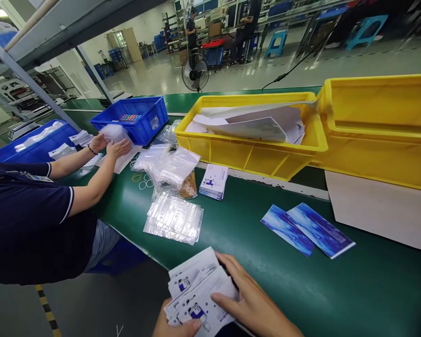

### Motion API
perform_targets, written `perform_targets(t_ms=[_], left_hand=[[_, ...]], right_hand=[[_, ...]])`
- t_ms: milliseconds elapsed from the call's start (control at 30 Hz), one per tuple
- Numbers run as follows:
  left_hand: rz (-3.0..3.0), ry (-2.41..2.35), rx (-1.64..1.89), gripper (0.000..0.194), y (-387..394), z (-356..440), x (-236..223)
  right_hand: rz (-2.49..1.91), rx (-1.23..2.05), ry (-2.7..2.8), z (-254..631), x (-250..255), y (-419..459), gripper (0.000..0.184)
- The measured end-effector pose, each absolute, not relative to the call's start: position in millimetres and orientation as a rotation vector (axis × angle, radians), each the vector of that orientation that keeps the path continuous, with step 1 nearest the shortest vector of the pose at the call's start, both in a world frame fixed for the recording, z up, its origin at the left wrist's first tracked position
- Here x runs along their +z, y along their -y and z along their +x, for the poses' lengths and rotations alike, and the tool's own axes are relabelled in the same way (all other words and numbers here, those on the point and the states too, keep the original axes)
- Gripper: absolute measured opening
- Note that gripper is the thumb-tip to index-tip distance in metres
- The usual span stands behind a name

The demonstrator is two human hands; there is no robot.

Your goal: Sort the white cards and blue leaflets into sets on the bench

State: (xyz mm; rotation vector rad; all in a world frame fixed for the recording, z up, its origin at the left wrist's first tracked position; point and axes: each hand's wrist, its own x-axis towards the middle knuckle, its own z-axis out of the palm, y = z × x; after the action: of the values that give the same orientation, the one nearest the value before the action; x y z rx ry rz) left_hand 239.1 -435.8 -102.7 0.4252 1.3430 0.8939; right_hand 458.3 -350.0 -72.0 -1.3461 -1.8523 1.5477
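A fanned stack of white leaflets with blue print (196,290) sits at the near edge of the green belt (259,262). My left hand (177,326) grips it from below, thumb on top. My right hand (252,299) lies over the stack's right side, fingers curled on the sheets. Two blue booklets (306,228) lie on the belt to the right of my hands. A second stack of white leaflets (214,181) rests farther back, next to clear plastic bags (174,218).
A co-worker in a dark shirt (27,220) on the left handles clear bags by a blue bin (136,117). Yellow bins (252,145) (382,126) hold white sheets behind the belt. Rubber bands (142,180) and a white board (382,210) lie nearby.
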Motion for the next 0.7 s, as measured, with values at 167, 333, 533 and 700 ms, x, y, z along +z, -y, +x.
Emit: perform_targets(t_ms=[167,333,533,700], left_hand=[[1.066,-1.246,0.871,0.050,367,268,-84],[1.388,-1.130,0.784,0.050,316,285,-83],[1.300,-1.236,0.825,0.054,327,292,-101],[1.377,-1.271,0.954,0.046,341,302,-113]], right_hand=[[-1.220,1.215,1.655,496,-90,333,0.070],[-1.214,1.093,1.445,512,-118,324,0.057],[-1.126,1.144,1.221,486,-122,330,0.089],[-1.267,0.876,1.211,473,-111,334,0.078]])
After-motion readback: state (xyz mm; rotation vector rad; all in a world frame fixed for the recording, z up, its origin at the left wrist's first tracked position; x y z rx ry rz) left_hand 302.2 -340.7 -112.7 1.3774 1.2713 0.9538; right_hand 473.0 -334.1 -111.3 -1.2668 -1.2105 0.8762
